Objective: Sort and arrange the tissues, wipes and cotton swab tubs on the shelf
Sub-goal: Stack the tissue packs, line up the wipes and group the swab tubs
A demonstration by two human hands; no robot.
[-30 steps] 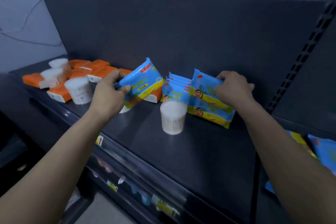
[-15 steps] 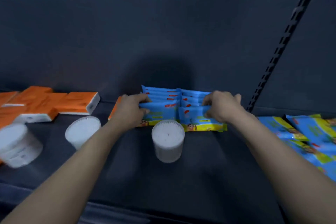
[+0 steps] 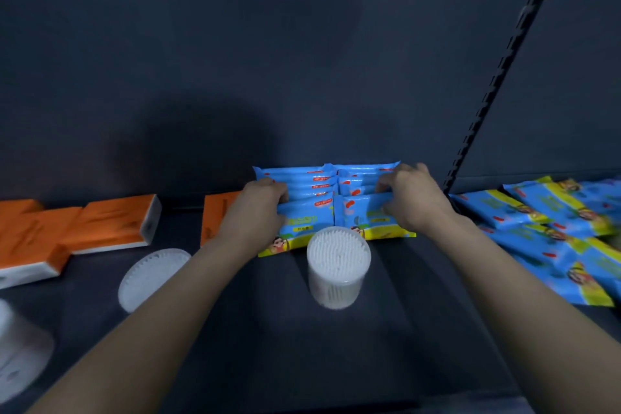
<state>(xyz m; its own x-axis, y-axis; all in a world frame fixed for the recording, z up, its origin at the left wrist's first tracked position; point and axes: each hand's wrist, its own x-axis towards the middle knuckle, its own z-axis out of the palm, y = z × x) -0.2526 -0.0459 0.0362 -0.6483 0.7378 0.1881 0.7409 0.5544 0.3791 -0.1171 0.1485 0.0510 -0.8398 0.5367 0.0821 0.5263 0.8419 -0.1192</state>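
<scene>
My fingers [image 3: 281, 194] curl over the overlapping wipe packs [image 3: 364, 213], left hand [image 3: 258, 212] and right hand [image 3: 415, 200] gripping two glossy blue-and-yellow rows, cartoon faces showing.

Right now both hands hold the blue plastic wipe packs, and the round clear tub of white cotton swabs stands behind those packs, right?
Not behind: the head view shows the round clear tub of white cotton swabs standing in front of the blue plastic wipe packs. The left hand and right hand do hold those packs.

Blue wipe packs [image 3: 311, 185] stacked in two rows, white swab tub [image 3: 338, 260] upright just before them, orange tissue packs [image 3: 111, 225] leftward.
</scene>
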